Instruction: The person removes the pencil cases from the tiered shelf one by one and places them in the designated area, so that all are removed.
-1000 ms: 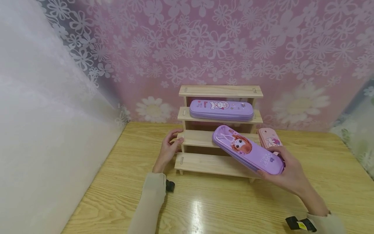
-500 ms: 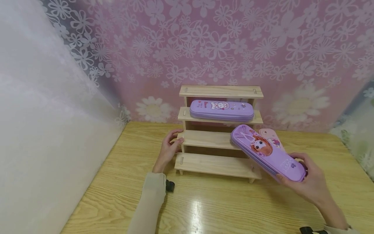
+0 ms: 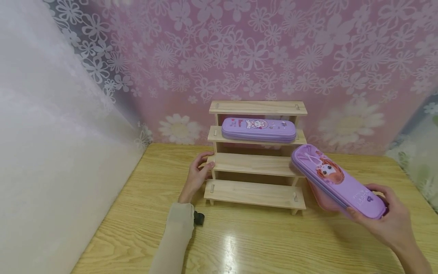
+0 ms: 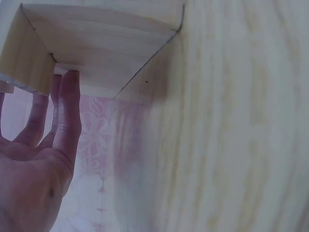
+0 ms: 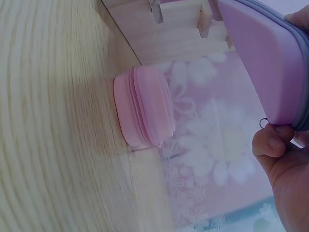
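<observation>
My right hand (image 3: 393, 219) grips the near end of a purple pencil case (image 3: 337, 182) with a red-haired girl and the word SWEET on its lid. The case is tilted in the air, right of a stepped wooden shelf (image 3: 251, 193). Below it on the table lies a pink pencil case (image 5: 150, 106), mostly hidden in the head view but plain in the right wrist view. With my left hand (image 3: 197, 175) I hold the shelf's left side, thumb at a board's edge. In the left wrist view its fingers reach past a side panel (image 4: 29, 53).
Another purple pencil case (image 3: 259, 130), with a rabbit on it, lies along the shelf's second board from the top. All stands on a wood-grain table (image 3: 273, 236). A pink flowered cloth (image 3: 239, 49) hangs behind, and a pale cloth (image 3: 68, 133) borders the left.
My right hand has carried the purple pencil case rightward, away from the front of the shelf and over the pink one, now largely covered. The left hand keeps its place on the shelf.
</observation>
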The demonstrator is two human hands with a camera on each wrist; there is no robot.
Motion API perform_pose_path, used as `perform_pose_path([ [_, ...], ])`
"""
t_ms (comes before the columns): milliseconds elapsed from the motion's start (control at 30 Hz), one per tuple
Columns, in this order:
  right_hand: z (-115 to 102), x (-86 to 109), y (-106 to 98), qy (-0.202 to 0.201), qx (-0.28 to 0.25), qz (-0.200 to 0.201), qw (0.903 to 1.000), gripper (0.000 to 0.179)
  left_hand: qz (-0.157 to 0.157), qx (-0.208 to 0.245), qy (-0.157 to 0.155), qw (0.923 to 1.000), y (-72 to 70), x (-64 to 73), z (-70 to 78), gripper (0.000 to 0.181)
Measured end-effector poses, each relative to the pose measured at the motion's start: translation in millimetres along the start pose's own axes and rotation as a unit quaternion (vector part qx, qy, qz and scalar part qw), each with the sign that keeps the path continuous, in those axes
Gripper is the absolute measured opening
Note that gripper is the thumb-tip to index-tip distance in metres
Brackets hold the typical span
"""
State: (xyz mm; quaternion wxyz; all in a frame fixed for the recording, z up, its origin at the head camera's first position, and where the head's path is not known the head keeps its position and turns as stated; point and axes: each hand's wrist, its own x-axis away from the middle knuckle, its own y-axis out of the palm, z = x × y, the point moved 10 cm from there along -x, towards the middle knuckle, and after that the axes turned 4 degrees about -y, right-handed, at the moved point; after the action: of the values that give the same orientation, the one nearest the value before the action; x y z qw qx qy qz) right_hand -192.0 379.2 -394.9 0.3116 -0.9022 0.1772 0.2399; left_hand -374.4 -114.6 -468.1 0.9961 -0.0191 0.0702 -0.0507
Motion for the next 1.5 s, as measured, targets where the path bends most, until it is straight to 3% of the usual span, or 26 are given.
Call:
perform_pose_path([
  [400,18,6.4,-21,0.069,0.004,0.077,0.9946,0.082,0.001,-0.007,-0.001,1.0,-1.7,2.2,1.2,0.036],
  [533,23,6.3,-25,0.07,0.017,0.104,0.992,0.082,0.001,-0.01,-0.004,0.9999,-1.2,1.9,1.7,0.038],
  [733,33,5.9,-30,0.081,0.063,0.126,0.9868,0.078,0.001,-0.012,-0.004,0.9999,-1.3,0.0,0.8,0.039],
  [900,49,3.6,-36,0.11,0.124,0.146,0.9753,0.069,0.002,-0.018,0.003,0.9998,-1.7,-0.6,1.4,0.039],
  [1167,83,2.2,-35,0.224,0.166,0.107,0.9543,0.084,0.0,-0.008,-0.002,1.0,-1.4,0.8,1.5,0.042],
  [1367,98,-1.3,-32,0.222,0.179,0.098,0.9535,0.083,-0.001,-0.003,-0.004,1.0,0.4,2.5,2.6,0.038],
  [1500,106,-3.5,-25,0.228,0.186,0.058,0.954,0.088,0.0,-0.009,-0.003,1.0,1.2,1.9,2.4,0.037],
])
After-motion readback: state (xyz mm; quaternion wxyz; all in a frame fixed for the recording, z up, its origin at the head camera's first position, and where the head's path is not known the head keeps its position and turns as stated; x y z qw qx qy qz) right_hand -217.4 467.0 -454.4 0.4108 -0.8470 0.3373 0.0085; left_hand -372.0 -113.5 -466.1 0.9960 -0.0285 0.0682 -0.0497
